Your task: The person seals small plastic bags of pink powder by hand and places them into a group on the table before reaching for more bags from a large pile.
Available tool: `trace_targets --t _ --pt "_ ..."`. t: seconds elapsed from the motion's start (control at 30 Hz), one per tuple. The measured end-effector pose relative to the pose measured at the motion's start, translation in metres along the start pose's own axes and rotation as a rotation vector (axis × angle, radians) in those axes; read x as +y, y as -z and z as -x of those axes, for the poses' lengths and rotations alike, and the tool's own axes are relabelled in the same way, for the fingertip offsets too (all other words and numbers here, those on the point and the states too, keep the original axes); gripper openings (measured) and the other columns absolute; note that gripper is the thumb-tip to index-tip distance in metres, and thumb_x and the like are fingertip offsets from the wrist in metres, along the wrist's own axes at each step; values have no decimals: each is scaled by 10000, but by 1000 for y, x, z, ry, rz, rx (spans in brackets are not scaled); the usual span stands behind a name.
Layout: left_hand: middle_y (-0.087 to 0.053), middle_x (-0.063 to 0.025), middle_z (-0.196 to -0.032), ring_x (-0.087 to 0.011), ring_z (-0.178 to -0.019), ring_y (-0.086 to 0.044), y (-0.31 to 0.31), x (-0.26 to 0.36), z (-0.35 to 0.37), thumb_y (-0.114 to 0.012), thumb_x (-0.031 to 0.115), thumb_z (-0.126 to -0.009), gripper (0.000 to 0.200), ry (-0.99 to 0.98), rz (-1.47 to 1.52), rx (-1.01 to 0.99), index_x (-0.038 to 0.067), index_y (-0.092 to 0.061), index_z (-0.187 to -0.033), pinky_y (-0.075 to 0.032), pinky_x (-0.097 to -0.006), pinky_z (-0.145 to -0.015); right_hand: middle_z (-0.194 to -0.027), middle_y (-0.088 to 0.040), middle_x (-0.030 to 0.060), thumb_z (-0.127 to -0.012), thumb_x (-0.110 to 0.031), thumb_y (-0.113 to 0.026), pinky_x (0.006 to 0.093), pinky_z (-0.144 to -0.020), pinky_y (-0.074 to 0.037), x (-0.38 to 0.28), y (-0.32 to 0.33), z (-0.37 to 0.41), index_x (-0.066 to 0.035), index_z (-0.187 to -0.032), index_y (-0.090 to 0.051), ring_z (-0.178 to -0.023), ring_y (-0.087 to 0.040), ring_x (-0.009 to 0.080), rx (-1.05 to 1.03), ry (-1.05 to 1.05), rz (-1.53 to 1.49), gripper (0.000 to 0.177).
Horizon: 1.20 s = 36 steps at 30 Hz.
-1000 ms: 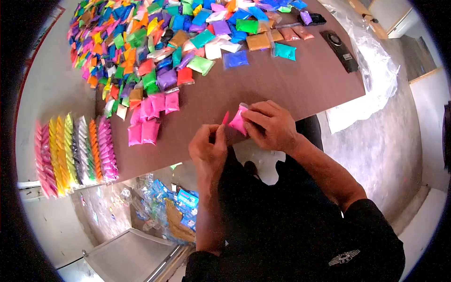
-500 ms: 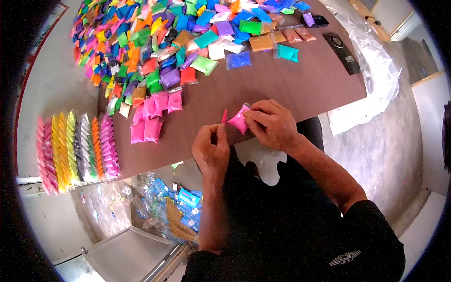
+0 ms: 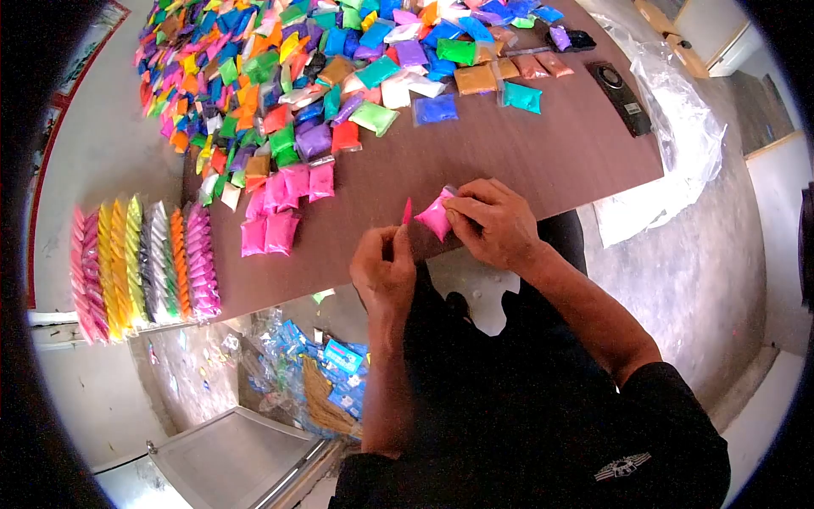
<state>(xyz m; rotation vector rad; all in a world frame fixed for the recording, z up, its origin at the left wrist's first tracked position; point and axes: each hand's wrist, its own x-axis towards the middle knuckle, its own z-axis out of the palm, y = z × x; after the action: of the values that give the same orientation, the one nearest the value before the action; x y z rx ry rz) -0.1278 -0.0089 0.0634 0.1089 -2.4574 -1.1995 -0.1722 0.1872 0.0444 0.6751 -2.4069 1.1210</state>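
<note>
My left hand is closed, its thumb and fingers pinching a thin, pointed pink strip that stands up from the fingertips. Just to the right, my right hand grips a small clear packet with pink filling by its upper right corner. A narrow gap separates strip and packet, and both are held over the table's near edge. Left of my hands, several similar pink packets lie bunched on the brown table.
A large heap of packets in many colours covers the far left of the table. Rows of overlapped packets line its left end. A black device and clear plastic sheeting are at the right. Below are wrappers and a broom.
The view has shifted slightly, moving the table and its packets a little to the right. Both hands keep nearly the same pose, with strip and packet still held apart.
</note>
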Motion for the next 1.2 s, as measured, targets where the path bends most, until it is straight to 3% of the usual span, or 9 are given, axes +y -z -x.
trace_targets --t 0.17,0.2,0.43,0.5,0.63,0.77,1.0,1.07,1.2 --pt "-711 -118 -788 -181 -728 -690 -4 16 22 -774 109 -917 109 -22 57 -28 17 -718 -897 -537 -319 -649 -996 -691 91 -888 -171 -740 403 -777 -572 2 -2 1 -85 -1037 -748 -919 -674 297 9 27 9 172" --pt "-706 -116 -782 -182 -729 -690 -6 9 19 -770 118 -921 115 -110 -36 -45 16 -719 -903 -536 -326 -646 -996 -691 91 -888 -171 -740 403 -777 -572 2 -2 1 -85 -1037 -748 -919 -674 297 7 34 7 172" --pt "-709 -123 -781 -188 -720 -690 0 -6 -2 -758 127 -925 126 -70 -241 28 13 -713 -899 -539 -352 -657 -992 -698 92 -865 -141 -760 398 -797 -571 1 -2 2 -81 -998 -746 -923 -684 293 4 6 -8 147" --pt "-679 -136 -783 -250 -677 -681 6 -5 1 -743 84 -917 103 33 -50 27 9 -688 -875 -539 -367 -644 -976 -706 92 -835 -104 -781 391 -803 -571 -1 -2 1 -68 -967 -740 -913 -691 290 11 -1 1 143" --pt "-686 -132 -791 -211 -682 -675 16 14 15 -741 69 -914 89 -36 4 63 2 -694 -877 -538 -346 -641 -1091 -712 114 -846 -119 -768 413 -892 -558 -2 1 -2 -51 -1000 -689 -1026 -681 317 40 47 22 186" --pt "-683 -134 -802 -249 -680 -684 3 29 25 -752 71 -905 97 -76 -22 1 4 -685 -883 -541 -355 -633 -1186 -696 136 -886 -197 -736 441 -931 -556 0 1 -1 -58 -1051 -667 -1125 -649 348 -100 3 10 227" --pt "-659 -129 -794 -331 -692 -680 -14 19 18 -721 98 -912 119 -161 -144 -58 50 -628 -857 -529 -415 -616 -1136 -701 128 -825 -194 -801 423 -908 -555 2 3 3 -45 -1071 -685 -1068 -662 337 -67 107 34 310" --pt "-656 -128 -797 -359 -711 -677 -11 13 8 -700 126 -926 131 -160 -186 -69 60 -609 -858 -524 -454 -621 -1176 -688 143 -866 -290 -787 450 -954 -545 0 4 4 -62 -1097 -683 -1126 -640 352 -113 67 48 341" --pt "-655 -130 -806 -369 -719 -673 -9 10 -2 -696 142 -930 117 -216 -237 -73 67 -625 -877 -525 -471 -630 -1178 -684 138 -859 -323 -799 446 -951 -546 0 1 4 -59 -1083 -687 -1114 -642 346 -112 49 46 364"
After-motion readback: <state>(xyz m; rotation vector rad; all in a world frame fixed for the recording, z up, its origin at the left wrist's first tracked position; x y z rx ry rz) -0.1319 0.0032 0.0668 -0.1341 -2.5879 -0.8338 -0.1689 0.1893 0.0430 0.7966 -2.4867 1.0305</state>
